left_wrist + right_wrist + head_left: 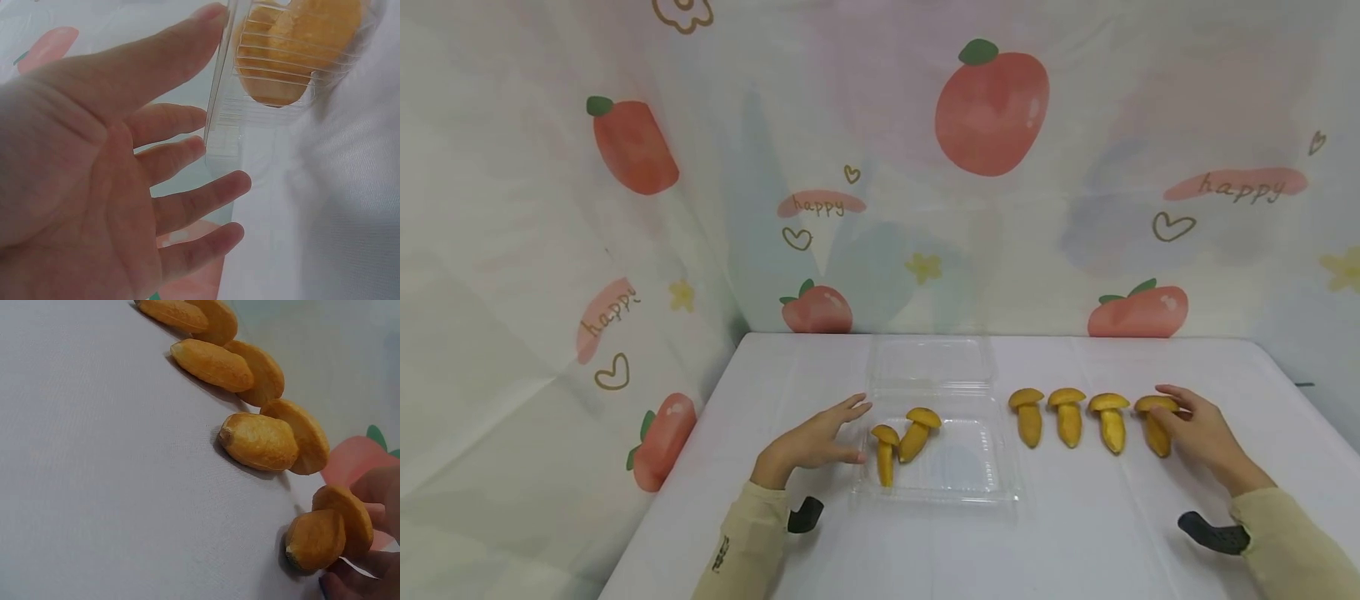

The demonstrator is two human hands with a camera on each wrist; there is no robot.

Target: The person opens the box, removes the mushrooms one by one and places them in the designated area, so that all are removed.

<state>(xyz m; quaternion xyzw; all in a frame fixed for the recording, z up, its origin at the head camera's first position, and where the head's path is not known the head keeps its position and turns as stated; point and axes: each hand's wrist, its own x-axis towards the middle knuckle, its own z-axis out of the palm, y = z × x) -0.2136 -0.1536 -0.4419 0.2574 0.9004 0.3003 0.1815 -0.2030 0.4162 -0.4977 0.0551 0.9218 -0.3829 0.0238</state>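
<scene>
My left hand [811, 440] is at the left side of a clear plastic clamshell box [958, 493], its fingers spread and the thumb against the box's wall. Through that wall, yellow mushrooms [275, 81] show in the left wrist view. Inside the box lie a slim mushroom [886, 462] and a thicker mushroom [916, 437]. Far to the right, my right hand [1208, 433] holds the rightmost mushroom [317, 540] of a row, thumb and fingers around its cap. That mushroom is still down on the table; some fingertips are hidden behind the cap.
Left of the held mushroom, three more lie in a row: one [1028, 417] nearest the box, a middle one [1068, 417] and another [1111, 422]. The box's lid [931, 362] lies folded back toward the printed backdrop [887, 125]. White cloth covers the table [1037, 542].
</scene>
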